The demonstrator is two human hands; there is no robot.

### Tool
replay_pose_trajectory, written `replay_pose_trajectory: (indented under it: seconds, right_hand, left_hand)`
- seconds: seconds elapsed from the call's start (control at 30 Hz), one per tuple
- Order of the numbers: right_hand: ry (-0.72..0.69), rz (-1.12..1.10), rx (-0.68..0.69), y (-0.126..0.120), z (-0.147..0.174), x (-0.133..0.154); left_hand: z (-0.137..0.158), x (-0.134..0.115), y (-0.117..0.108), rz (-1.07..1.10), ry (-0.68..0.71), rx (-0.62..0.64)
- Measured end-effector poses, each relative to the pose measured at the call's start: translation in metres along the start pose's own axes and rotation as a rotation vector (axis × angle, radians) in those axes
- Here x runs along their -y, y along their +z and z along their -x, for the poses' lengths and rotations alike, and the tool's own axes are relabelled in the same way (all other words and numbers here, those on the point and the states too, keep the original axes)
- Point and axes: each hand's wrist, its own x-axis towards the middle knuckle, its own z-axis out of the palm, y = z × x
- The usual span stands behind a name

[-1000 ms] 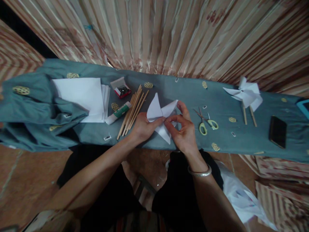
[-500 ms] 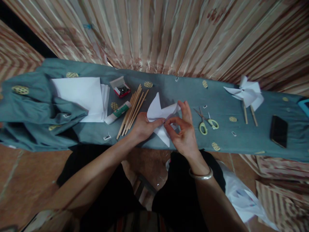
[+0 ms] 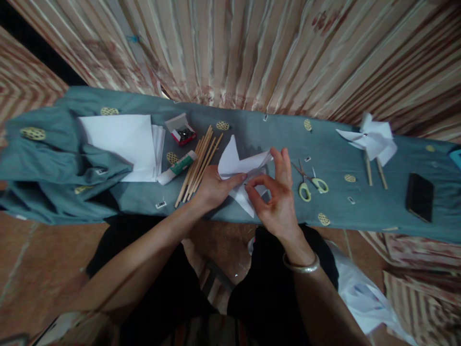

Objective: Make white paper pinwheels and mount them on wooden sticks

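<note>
A white paper pinwheel (image 3: 230, 161) with curled points is held over the table's front part. My left hand (image 3: 215, 188) grips it from the left, thumb pressed on the folded middle. On the right, my right hand (image 3: 275, 197) pinches a tiny dark pin (image 3: 246, 184) between thumb and forefinger, close to the paper's centre. Its other fingers are raised beside the upper right point of the paper. The pin's tip and the underside of the paper are hidden.
Left of my hands lie wooden sticks (image 3: 194, 168), a glue stick (image 3: 177, 167), an open box of tacks (image 3: 182, 130) and white paper sheets (image 3: 120, 144). Rightward are scissors (image 3: 309, 182), finished pinwheels on sticks (image 3: 376, 139) and a phone (image 3: 419, 197). A curtain (image 3: 230, 53) hangs behind.
My right hand has drawn slightly right, its upper fingers lifting and straightening a little, and the pin now shows at the fingertips. The left hand keeps its grip on the paper.
</note>
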Motion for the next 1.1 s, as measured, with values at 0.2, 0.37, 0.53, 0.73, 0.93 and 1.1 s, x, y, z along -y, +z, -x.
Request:
replay_pose_trajectory:
  seconds: [0.2, 0.37, 0.53, 0.73, 0.93, 1.1]
  right_hand:
    - [0.165, -0.164, -0.105, -0.023, -0.004, -0.021]
    - [0.262, 0.032, -0.186, -0.027, 0.001, -0.067]
    - [0.146, 0.253, -0.033, -0.020, 0.012, -0.080]
    - [-0.024, 0.100, 0.008, -0.030, 0.017, -0.043]
    - [-0.065, -0.007, 0.120, -0.027, 0.017, -0.022]
    - [-0.078, -0.039, 0.074, -0.021, 0.013, -0.022]
  left_hand:
    - [-0.005, -0.002, -0.004, 0.039, -0.018, -0.097]
    - [-0.007, 0.000, -0.004, 0.182, -0.093, -0.149]
    - [-0.005, 0.002, 0.000, 0.343, -0.154, -0.144]
    - [-0.006, 0.001, 0.003, 0.423, -0.131, -0.126]
    - [-0.007, 0.003, 0.005, 0.474, -0.166, -0.095]
    - [-0.005, 0.006, 0.009, 0.438, -0.157, -0.134]
